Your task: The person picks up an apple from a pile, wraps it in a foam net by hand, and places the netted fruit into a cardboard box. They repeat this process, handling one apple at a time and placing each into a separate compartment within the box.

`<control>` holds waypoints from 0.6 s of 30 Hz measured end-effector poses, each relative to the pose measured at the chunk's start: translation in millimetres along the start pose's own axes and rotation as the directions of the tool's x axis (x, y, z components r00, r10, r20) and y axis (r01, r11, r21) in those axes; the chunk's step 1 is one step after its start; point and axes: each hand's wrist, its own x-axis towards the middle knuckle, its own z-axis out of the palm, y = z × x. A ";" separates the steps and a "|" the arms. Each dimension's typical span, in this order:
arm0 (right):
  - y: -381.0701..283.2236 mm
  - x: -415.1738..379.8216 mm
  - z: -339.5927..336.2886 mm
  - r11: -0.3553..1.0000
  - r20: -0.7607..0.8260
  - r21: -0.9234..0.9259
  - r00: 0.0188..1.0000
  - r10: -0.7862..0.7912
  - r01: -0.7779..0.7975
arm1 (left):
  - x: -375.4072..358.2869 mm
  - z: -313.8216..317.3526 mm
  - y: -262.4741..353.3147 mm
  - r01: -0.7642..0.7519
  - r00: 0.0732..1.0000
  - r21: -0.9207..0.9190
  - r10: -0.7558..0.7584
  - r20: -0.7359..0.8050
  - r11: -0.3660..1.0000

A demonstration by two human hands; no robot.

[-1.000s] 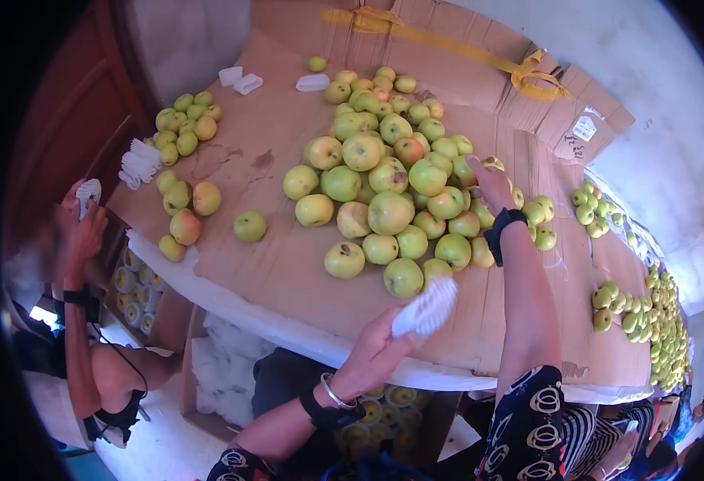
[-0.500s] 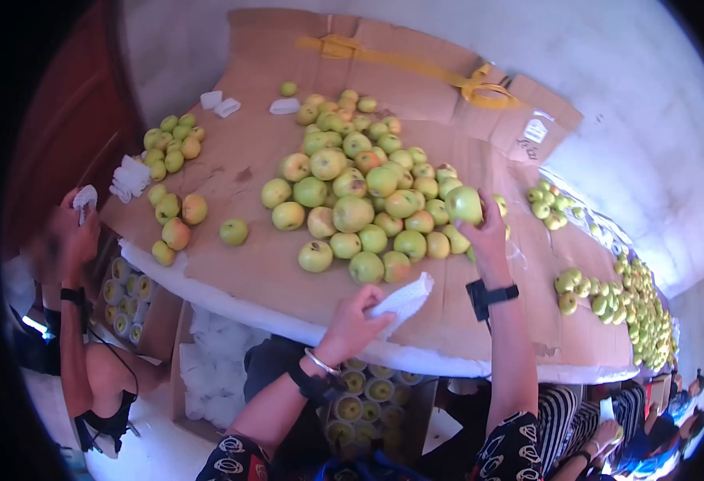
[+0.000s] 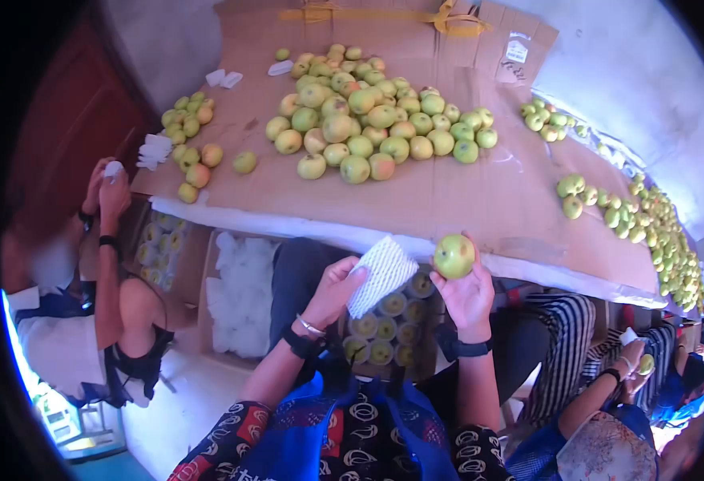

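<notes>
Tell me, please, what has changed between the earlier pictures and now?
The right hand took an apple from the pile and drew it back toward the body. The left hand also drew back, still holding the net. The rest looks unchanged.

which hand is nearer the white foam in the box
Left. The left hand, holding a net, is right of the white foam, across a leg; the right hand, holding an apple, is farther right.
</notes>
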 end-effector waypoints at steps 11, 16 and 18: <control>32.7 -22.4 -31.8 0.995 0.031 0.092 0.999 -0.032 0.029 | -1.7 -1.5 -8.0 -0.001 1.000 0.093 -0.001 0.020 0.996; 44.4 -24.6 -25.3 0.964 0.108 0.218 0.985 0.134 -0.155 | 1.3 -9.2 -1.6 0.051 0.994 0.178 -0.067 0.081 0.983; 52.6 -26.5 -26.0 0.967 0.131 0.185 0.980 0.152 -0.175 | 1.2 -5.1 -6.3 0.063 0.995 0.174 -0.076 0.068 0.983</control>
